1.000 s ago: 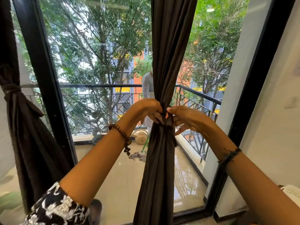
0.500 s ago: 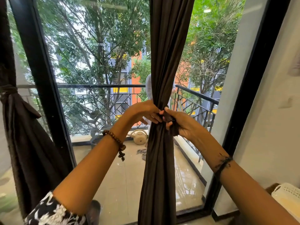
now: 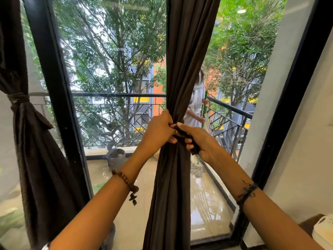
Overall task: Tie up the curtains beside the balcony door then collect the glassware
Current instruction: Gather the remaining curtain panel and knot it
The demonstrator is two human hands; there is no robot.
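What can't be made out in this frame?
- Knot on the middle curtain: head view, covered by the left hand and right hand.
- Glassware: none in view.
- Person on the balcony: half behind the curtain.
- White basket: cut by the right edge.

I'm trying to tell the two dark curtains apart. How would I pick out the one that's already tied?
Start at the thick black door frame left of the big glass pane. The tied curtain hangs just left of it, at the picture's left edge. Unlike the middle curtain, which the left hand and right hand grip, nobody touches it, and a knotted band cinches it.
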